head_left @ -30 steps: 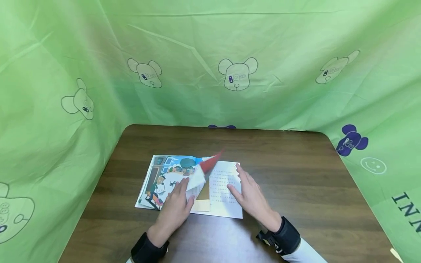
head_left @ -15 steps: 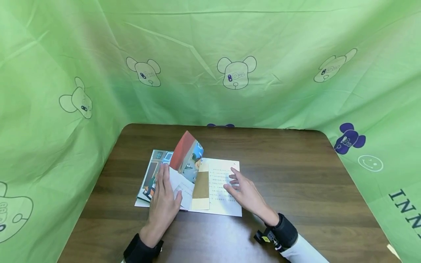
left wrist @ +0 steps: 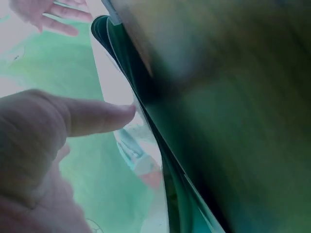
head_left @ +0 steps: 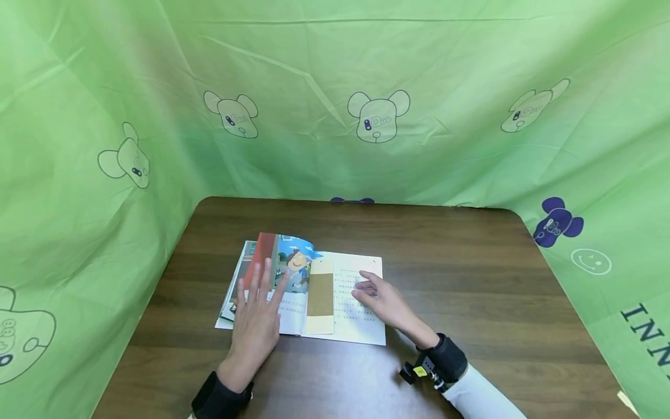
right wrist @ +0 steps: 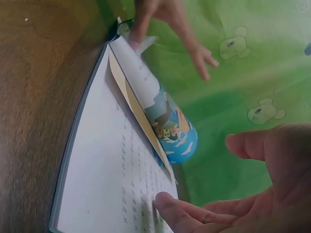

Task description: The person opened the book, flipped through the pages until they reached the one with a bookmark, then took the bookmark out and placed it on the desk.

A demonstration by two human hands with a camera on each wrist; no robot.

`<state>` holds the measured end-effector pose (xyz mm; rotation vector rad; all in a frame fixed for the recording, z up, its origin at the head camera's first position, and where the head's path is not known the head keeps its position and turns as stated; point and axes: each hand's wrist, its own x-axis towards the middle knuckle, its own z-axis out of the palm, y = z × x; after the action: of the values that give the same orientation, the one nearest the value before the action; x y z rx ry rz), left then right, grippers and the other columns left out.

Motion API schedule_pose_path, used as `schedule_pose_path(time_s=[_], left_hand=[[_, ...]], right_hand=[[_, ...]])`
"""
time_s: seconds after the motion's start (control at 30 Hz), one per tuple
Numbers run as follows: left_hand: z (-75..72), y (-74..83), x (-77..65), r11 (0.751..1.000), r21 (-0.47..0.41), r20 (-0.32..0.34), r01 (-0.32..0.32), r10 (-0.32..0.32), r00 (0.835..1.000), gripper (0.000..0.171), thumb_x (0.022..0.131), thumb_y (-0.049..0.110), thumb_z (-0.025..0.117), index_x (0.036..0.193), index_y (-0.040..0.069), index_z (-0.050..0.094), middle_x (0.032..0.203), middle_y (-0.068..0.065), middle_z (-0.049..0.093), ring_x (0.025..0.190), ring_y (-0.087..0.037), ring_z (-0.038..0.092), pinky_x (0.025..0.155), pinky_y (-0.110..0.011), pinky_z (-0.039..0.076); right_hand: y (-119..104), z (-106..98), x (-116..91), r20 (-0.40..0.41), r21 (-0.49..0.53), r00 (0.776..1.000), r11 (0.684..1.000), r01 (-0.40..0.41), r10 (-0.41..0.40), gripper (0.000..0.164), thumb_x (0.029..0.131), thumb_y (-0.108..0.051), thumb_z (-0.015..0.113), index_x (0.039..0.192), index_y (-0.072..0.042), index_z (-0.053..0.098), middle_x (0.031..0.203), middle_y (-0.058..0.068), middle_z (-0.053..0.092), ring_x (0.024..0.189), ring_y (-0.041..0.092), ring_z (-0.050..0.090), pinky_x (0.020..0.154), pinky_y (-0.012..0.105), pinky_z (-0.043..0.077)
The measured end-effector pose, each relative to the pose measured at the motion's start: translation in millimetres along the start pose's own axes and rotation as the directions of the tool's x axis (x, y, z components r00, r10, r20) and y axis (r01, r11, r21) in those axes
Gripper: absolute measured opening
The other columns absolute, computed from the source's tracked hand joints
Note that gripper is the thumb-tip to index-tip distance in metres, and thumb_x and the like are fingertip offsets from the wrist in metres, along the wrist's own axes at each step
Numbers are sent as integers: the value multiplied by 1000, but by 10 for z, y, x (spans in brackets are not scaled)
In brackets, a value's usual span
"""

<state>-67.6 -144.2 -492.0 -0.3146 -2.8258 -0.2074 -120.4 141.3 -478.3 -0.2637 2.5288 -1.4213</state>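
Observation:
An illustrated book (head_left: 361, 326) lies spread on the wooden table, with a picture of a smiling figure on its left page and lines of text on the right. My left hand (head_left: 255, 320) rests on the left page, fingers straight and spread. In the left wrist view its thumb (left wrist: 99, 116) is at the page near the book's lower edge. A narrow brown-and-cream strip (head_left: 320, 294) lies along the inner side of the right page. My right hand (head_left: 384, 299), fingers loosely bent, is over the right page (right wrist: 97, 170) and holds nothing.
The brown table (head_left: 445, 262) extends around the book on all sides. Green fabric (head_left: 298, 163) with bear-like drawings hangs behind and beside it. Black bands (head_left: 445, 358) are on both wrists.
A leaf with a red part has swung over from right to left and now lies under my left hand. That hand has moved left and spread its fingers; the right has shifted slightly left.

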Motion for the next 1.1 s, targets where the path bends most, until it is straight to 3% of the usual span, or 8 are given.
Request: schedule_pose_path(time_s=[0.17, 0.3, 0.37, 0.53, 0.77, 1.1], left_hand=[[28, 14, -40, 998, -50, 94, -36, 41, 995, 88, 77, -2, 72, 154, 18, 37, 166, -16, 6, 151, -36, 3, 114, -64, 12], [20, 8, -93, 996, -85, 187, 7, 10, 982, 81, 79, -3, 70, 152, 17, 41, 163, -20, 17, 149, -40, 11, 107, -73, 17], [9, 7, -117, 994, -87, 269, 59, -33, 963, 75, 85, 2, 66, 153, 16, 39, 163, -20, 19, 148, -42, 14, 104, -77, 17], [-19, 0, -141, 981, -73, 438, 179, -129, 890, 63, 98, 16, 51, 157, 11, 29, 162, -23, 17, 145, -49, 13, 102, -79, 14], [-70, -44, -152, 971, -17, 494, 238, -199, 846, 65, 100, 28, 48, 157, 7, 24, 161, -27, 12, 143, -54, 8, 95, -84, 13], [-76, -96, -185, 941, -4, 536, 340, -284, 795, 76, 99, 42, 46, 156, -1, 19, 158, -36, 4, 141, -57, -1, 102, -79, 9]], right_hand=[[0, 30, 60, 52, 129, 998, 990, -52, 46, 66, 93, -26, 64, 145, 7, 40, 121, 21, 66, 107, 30, 66, 90, 41, 53], [-1, 39, 112, 109, 270, 989, 955, -124, 97, 68, 93, -24, 64, 147, 8, 37, 122, 25, 63, 105, 32, 66, 88, 35, 54], [3, 47, 137, 139, 340, 984, 928, -153, 112, 68, 94, -21, 62, 148, 8, 34, 123, 28, 61, 109, 34, 64, 91, 35, 53], [-23, 71, 190, 209, 462, 970, 861, -212, 127, 65, 97, -16, 56, 149, 10, 28, 131, 33, 54, 120, 38, 57, 97, 37, 49], [-85, 67, 261, 291, 560, 944, 772, -300, 156, 62, 99, -14, 52, 150, 10, 24, 139, 34, 47, 127, 39, 52, 103, 40, 44], [-118, 97, 343, 369, 578, 915, 730, -365, 166, 56, 102, -14, 47, 148, 11, 28, 137, 33, 50, 125, 39, 53, 102, 42, 45]])
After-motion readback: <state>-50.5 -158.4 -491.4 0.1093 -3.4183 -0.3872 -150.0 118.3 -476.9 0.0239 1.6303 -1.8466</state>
